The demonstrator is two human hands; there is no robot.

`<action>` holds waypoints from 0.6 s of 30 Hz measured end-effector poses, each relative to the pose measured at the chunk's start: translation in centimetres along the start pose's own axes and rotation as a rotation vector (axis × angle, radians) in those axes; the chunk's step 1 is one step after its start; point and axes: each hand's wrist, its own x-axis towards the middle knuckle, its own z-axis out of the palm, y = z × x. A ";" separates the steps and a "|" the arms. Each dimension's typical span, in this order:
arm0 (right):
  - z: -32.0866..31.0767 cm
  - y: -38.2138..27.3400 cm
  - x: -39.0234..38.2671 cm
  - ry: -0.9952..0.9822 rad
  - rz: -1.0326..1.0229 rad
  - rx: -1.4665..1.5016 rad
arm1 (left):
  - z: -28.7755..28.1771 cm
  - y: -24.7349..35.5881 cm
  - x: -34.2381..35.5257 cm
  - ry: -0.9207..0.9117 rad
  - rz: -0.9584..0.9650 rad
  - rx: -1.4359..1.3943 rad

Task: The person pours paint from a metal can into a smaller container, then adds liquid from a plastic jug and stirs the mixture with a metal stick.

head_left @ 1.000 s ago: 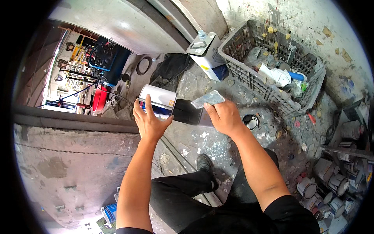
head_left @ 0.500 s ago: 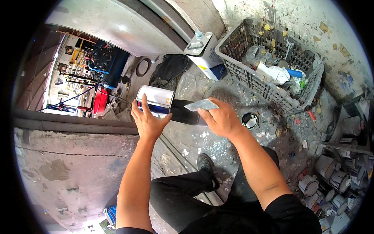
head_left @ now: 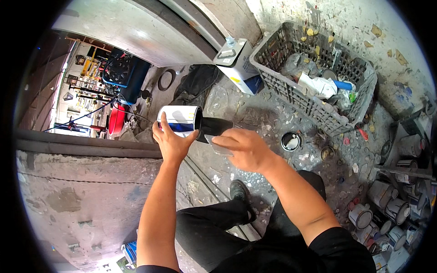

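Observation:
My left hand [head_left: 173,141] grips a white and blue cylindrical can [head_left: 180,113] on its side, its dark open end facing right. My right hand [head_left: 250,148] holds a flat grey scraper [head_left: 218,149], angled down just right of the can's mouth. Behind it, lower down, lies a dark rectangular object [head_left: 217,125], partly hidden by both the can and my hand. On the spattered floor to the right sits an open round tin [head_left: 290,142] with white stuff inside.
A grey plastic crate [head_left: 291,100] of rubbish and a white jerrican-shaped tin [head_left: 234,61] stand ahead. Piled paint cans [head_left: 396,211] fill the lower right. A concrete ledge [head_left: 82,191] is at left; beyond it, a workshop with a blue compressor [head_left: 132,86].
My right hand and the scraper have moved down and left, closer to the can's mouth. The can has turned slightly, showing more of its open end.

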 end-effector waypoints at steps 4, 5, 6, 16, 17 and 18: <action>0.3 -0.3 0.3 0.006 -0.064 0.004 | 0.2 0.0 -0.1 -0.016 0.008 -0.048; 0.4 -0.3 0.4 0.008 -0.077 0.008 | 0.1 0.0 -0.1 -0.010 0.013 -0.035; 0.5 -0.3 0.3 0.007 -0.089 0.010 | 0.1 0.1 -0.2 -0.005 0.018 -0.024; 0.6 -0.4 0.5 0.086 0.035 -0.033 | -0.2 -0.3 -1.1 -0.071 0.007 0.010; 0.7 -0.5 0.5 0.100 0.054 -0.039 | -0.2 -0.5 -1.2 -0.072 -0.010 0.002; 0.7 -0.5 0.5 0.112 0.075 -0.045 | 0.0 -0.8 -1.5 -0.052 -0.034 0.008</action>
